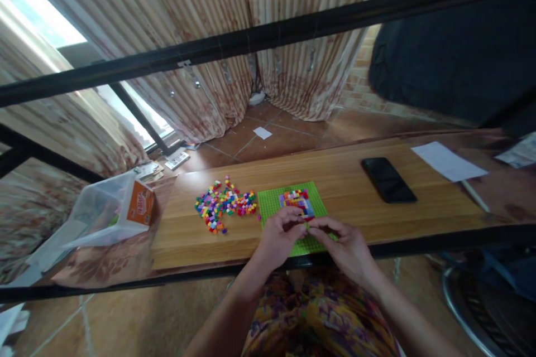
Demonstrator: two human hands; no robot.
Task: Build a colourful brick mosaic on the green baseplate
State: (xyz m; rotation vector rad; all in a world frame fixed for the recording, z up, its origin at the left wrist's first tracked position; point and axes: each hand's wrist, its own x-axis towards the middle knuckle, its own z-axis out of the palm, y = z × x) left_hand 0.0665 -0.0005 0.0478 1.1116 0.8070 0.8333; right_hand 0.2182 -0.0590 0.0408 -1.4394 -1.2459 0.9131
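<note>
A green studded baseplate (270,198) lies on the wooden board, with an arrangement of small coloured bricks (296,198) pressed onto its middle. Over its near half, my left hand (283,234) and my right hand (341,242) meet fingertip to fingertip. Between them they pinch a tiny yellow-green brick (306,226), partly covered by the fingers. Both hands are closed, thumbs against forefingers. To the left of the baseplate spreads a loose pile of small multicoloured bricks (224,201).
A clear plastic box (100,206) with an orange label stands left of the wooden board (180,245). On the right lie a black phone (387,179), a white paper sheet (448,160) and a white pen (475,196). A dark metal bar (259,38) crosses beyond the board.
</note>
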